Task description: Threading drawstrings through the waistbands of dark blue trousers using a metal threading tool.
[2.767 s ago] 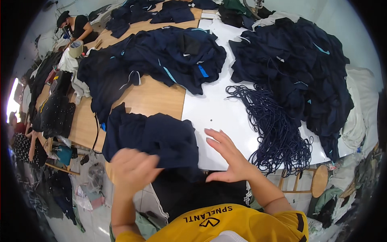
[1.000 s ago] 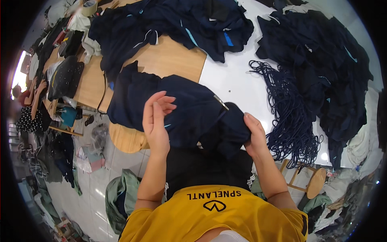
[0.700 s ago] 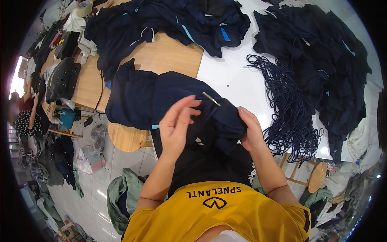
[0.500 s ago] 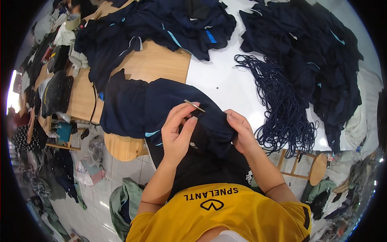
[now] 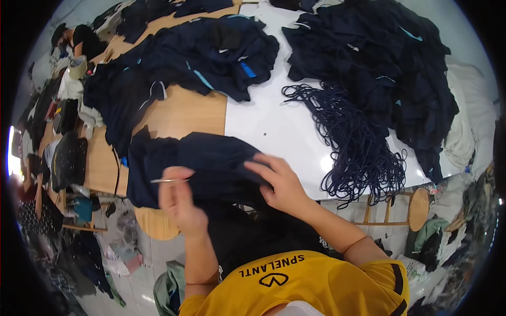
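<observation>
A dark navy garment [image 5: 216, 155] lies bunched over the near edge of the table and hangs toward my lap. My left hand [image 5: 182, 203] is raised over its left part, pinching a thin silver metal rod-like tool [image 5: 161, 181] that points left; motion blurs the fingers. At the garment's right end is my right hand [image 5: 279, 181], its fingers stretched and apart against the cloth. Slight blur hides how firmly they touch. To the right of that hand, a tangled heap of navy cords [image 5: 350, 152] spreads over the white tabletop [image 5: 263, 118].
Navy garments with light-blue trim form a pile [image 5: 184, 58] at the back left and another [image 5: 374, 58] at the back right. Wooden stools [image 5: 158, 224] [image 5: 419, 209] stand below the table edge. Another person [image 5: 87, 42] works at far left, beside a tape roll [image 5: 78, 67].
My left hand has moved left and down with the metal tool, away from my right hand. The right hand has shifted left and spread its fingers. The view has shifted too.
</observation>
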The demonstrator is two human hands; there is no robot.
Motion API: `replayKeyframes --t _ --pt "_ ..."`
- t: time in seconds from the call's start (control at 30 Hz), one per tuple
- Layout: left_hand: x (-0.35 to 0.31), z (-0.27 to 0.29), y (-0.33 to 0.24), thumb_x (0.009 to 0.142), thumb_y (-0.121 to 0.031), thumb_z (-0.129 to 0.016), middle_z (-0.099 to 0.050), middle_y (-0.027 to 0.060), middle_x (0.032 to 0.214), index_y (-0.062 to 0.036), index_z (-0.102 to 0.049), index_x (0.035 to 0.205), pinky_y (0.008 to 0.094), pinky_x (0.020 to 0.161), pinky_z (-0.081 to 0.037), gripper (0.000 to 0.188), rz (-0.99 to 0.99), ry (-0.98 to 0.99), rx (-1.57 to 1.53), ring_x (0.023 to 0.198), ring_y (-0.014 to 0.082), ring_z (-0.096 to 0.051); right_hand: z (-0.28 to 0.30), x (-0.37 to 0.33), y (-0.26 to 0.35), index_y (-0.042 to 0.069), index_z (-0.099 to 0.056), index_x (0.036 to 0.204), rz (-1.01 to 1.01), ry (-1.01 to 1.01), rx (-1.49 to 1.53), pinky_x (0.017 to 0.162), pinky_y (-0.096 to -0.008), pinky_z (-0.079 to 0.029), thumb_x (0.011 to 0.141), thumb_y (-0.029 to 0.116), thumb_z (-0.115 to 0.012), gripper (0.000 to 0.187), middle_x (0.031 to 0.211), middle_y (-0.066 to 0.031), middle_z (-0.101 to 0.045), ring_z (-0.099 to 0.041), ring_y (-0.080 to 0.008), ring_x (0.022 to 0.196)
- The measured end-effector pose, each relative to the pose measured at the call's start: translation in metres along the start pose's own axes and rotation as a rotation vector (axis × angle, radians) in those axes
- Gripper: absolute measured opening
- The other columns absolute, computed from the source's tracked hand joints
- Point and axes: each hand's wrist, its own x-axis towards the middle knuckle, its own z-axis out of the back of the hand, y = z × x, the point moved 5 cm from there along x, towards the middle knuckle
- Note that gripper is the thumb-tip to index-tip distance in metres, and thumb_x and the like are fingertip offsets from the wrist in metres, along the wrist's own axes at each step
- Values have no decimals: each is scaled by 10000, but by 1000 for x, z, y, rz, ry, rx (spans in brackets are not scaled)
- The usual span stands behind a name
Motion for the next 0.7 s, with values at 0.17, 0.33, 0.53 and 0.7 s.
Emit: replayKeyframes --t 0.17,0.33,0.53,0.7 --pt "18 14 -15 960 -105 -444 -510 56 817 -7 -507 784 248 766 -330 212 87 -18 -106 803 122 -446 -13 -8 -11 -27 -610 1119 -38 863 793 863 -324 -489 741 14 -612 381 928 -160 -662 -642 -249 955" --pt "0 -2 1 902 -54 -513 -598 67 809 21 -590 759 244 682 -351 179 146 107 24 738 104 -476 -9 -2 15 -16 -567 1190 -61 716 863 822 -275 -470 872 145 -682 374 1029 -111 -653 -590 -134 908" --pt "-1 -16 6 987 -134 -431 -649 130 928 70 -591 1044 322 926 -430 266 225 -23 -144 855 182 -605 -9 -3 11 -5 -621 962 -137 442 666 575 -288 -425 907 190 -644 204 711 -158 -580 -514 -183 578" --pt "15 -8 -2 956 -112 -490 -628 67 605 -2 -607 837 392 1041 -328 200 137 254 -22 601 131 -603 -12 -7 27 -7 -618 995 -85 481 705 601 -318 -458 894 180 -649 216 782 -198 -620 -607 -319 668"
